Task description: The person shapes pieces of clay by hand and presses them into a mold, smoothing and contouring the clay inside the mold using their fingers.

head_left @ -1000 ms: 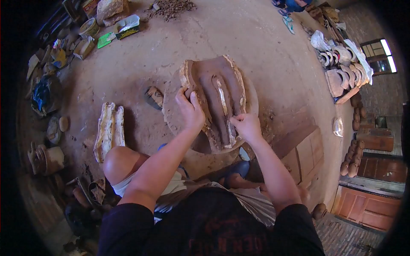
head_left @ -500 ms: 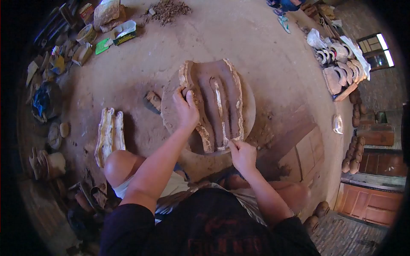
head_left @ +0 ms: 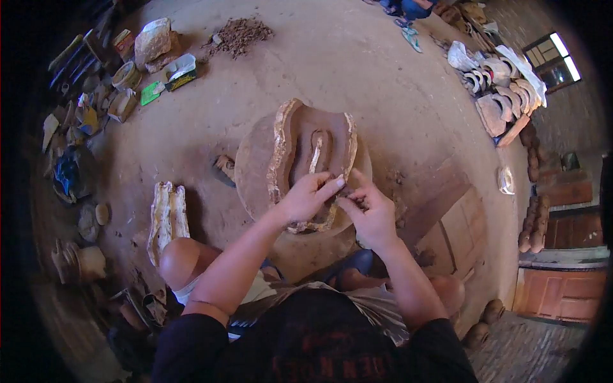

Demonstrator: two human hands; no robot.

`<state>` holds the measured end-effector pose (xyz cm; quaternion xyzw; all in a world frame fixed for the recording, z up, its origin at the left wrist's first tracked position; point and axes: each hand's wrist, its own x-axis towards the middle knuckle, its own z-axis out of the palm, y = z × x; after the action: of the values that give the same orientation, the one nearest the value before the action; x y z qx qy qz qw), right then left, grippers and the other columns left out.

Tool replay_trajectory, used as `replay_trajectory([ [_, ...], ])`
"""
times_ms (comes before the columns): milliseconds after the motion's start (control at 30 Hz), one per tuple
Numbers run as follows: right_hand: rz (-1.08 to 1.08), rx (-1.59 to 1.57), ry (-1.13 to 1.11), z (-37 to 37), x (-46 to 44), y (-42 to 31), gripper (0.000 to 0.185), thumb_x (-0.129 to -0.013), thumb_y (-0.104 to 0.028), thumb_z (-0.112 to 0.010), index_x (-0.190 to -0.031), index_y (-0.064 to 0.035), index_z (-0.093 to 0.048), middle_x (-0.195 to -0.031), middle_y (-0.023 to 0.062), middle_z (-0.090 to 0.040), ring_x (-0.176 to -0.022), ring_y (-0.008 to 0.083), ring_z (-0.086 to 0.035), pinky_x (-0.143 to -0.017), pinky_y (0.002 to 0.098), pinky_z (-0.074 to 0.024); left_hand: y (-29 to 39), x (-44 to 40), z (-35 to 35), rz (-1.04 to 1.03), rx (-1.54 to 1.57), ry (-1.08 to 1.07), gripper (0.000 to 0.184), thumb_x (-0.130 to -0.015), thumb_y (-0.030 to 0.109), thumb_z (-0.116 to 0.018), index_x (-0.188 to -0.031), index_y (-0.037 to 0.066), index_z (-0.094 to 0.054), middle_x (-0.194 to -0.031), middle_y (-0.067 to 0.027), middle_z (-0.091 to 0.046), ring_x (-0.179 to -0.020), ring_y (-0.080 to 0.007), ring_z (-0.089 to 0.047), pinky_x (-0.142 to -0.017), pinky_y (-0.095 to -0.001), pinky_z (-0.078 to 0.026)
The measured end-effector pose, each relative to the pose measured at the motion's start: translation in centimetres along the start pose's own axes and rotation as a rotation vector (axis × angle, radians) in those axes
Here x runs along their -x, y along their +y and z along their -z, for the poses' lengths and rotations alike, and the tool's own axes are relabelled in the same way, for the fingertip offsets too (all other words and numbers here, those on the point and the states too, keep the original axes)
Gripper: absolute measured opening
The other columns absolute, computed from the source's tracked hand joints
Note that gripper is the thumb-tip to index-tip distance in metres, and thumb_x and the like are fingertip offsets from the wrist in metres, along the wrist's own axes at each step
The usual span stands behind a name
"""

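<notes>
A brown clay-lined mould (head_left: 305, 143) with whitish rough edges lies on a round board (head_left: 253, 159) in front of me. A raised ridge with a white strip (head_left: 316, 153) runs along its middle. My left hand (head_left: 311, 196) is over the lower part of the mould, thumb and fingers pinched together at a small dark bit. Just right of it, my right hand (head_left: 370, 210) is curled at the mould's right edge, with dark clay between its fingers. The two hands nearly touch and hide part of the mould.
A second whitish mould piece (head_left: 168, 217) lies left, by my knee. Beyond the board are a clay heap (head_left: 241, 37), a rock (head_left: 153, 43) and a green tray (head_left: 151, 93). Curved clay pieces (head_left: 507, 102) are stacked at right. Another person's legs (head_left: 408, 9) show at the top.
My left hand has left the mould's left edge and moved right, beside my right hand. The mould has turned slightly on the board. My right hand has moved up, now with clay in its fingers.
</notes>
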<state>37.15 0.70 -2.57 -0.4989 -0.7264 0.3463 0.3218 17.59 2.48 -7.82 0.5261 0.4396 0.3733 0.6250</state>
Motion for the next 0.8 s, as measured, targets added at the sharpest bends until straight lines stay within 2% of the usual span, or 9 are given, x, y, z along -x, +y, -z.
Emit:
replay_trajectory([
  [67,0.159,0.258,-0.074,0.4,0.1,0.1,0.035,-0.092,-0.022,-0.076,-0.118,-0.0007,-0.065,-0.09,0.0123,-0.066,-0.075,0.025,-0.068,-0.067,0.037,-0.0566,-1.2,0.4,-0.9,0.105,0.215,-0.103,0.043,-0.107,0.04,-0.054,-0.115,0.0,-0.069,-0.096,-0.0036,-0.067,-0.089,-0.009,-0.058,-0.082,-0.0283,-0.051],
  [100,0.204,0.335,-0.116,0.5,0.3,0.6,0.034,-0.091,-0.025,-0.076,-0.112,-0.0012,-0.066,-0.089,0.0132,-0.063,-0.075,0.028,-0.067,-0.066,0.0393,-0.0562,-0.8,0.8,-1.4,0.053,0.263,-0.122,0.052,-0.107,0.049,-0.051,-0.115,0.0,-0.068,-0.093,-0.003,-0.066,-0.083,-0.0066,-0.058,-0.074,-0.0252,-0.051],
  [200,0.284,0.517,-0.226,-0.1,1.3,2.9,0.033,-0.09,-0.03,-0.075,-0.101,-0.002,-0.063,-0.085,0.0133,-0.058,-0.077,0.0336,-0.066,-0.065,0.0443,-0.0551,-0.2,1.6,-1.2,0.335,0.082,-0.174,0.061,-0.103,0.059,-0.051,-0.104,0.0,-0.068,-0.072,-0.0006,-0.057,-0.063,-0.0093,-0.055,-0.055,-0.0258,-0.044],
  [233,0.3,0.57,-0.258,-0.2,1.8,3.4,0.033,-0.09,-0.032,-0.075,-0.098,-0.0022,-0.062,-0.084,0.0129,-0.057,-0.077,0.0349,-0.065,-0.065,0.0456,-0.0548,-1.5,1.3,-1.3,0.319,0.105,-0.207,0.067,-0.1,0.065,-0.051,-0.105,0.001,-0.069,-0.079,-0.0025,-0.065,-0.062,-0.0118,-0.062,-0.05,-0.0276,-0.043],
  [333,0.291,0.58,-0.283,-0.1,2.3,2.7,0.026,-0.092,-0.025,-0.073,-0.103,-0.0029,-0.065,-0.09,0.0145,-0.061,-0.082,0.036,-0.066,-0.068,0.0447,-0.0557,-0.2,1.9,-1.1,0.319,0.109,-0.283,0.064,-0.1,0.063,-0.053,-0.105,0.002,-0.07,-0.085,-0.0047,-0.07,-0.069,-0.012,-0.068,-0.048,-0.0261,-0.041],
  [433,0.205,0.214,-0.182,-0.1,1.6,1.0,0.023,-0.092,-0.019,-0.072,-0.107,-0.003,-0.068,-0.097,0.0144,-0.065,-0.087,0.0356,-0.067,-0.072,0.043,-0.0561,0.2,2.3,-0.9,0.338,0.166,-0.237,0.057,-0.1,0.059,-0.058,-0.103,0.004,-0.072,-0.086,-0.0049,-0.072,-0.073,-0.0121,-0.071,-0.05,-0.0247,-0.04],
  [633,0.145,0.235,-0.271,0.9,-0.5,1.7,0.02,-0.091,-0.015,-0.072,-0.105,-0.001,-0.072,-0.097,0.0169,-0.07,-0.088,0.0316,-0.07,-0.077,0.0391,-0.0559,-2.3,1.2,-0.8,0.221,0.255,-0.192,0.041,-0.1,0.043,-0.065,-0.1,0.003,-0.073,-0.087,-0.0048,-0.072,-0.07,-0.0108,-0.067,-0.055,-0.0247,-0.044],
  [733,0.097,0.256,-0.098,0.7,-3.2,0.7,0.02,-0.09,-0.015,-0.073,-0.104,-0.0006,-0.072,-0.094,0.0175,-0.07,-0.088,0.0314,-0.07,-0.078,0.0397,-0.0554,-1.7,0.1,0.0,-0.003,0.325,0.232,0.035,-0.099,0.036,-0.067,-0.099,0.001,-0.072,-0.09,-0.0064,-0.072,-0.079,-0.0114,-0.061,-0.07,-0.0265,-0.048],
  [800,0.03,0.251,-0.024,0.9,-5.7,2.0,0.019,-0.091,-0.015,-0.071,-0.103,-0.0005,-0.073,-0.096,0.0194,-0.07,-0.088,0.0337,-0.07,-0.078,0.0402,-0.055,0.1,-0.8,3.8,-0.029,0.07,0.595,0.04,-0.099,0.037,-0.066,-0.103,-0.003,-0.07,-0.093,-0.0102,-0.072,-0.087,-0.0141,-0.061,-0.081,-0.032,-0.05],
])
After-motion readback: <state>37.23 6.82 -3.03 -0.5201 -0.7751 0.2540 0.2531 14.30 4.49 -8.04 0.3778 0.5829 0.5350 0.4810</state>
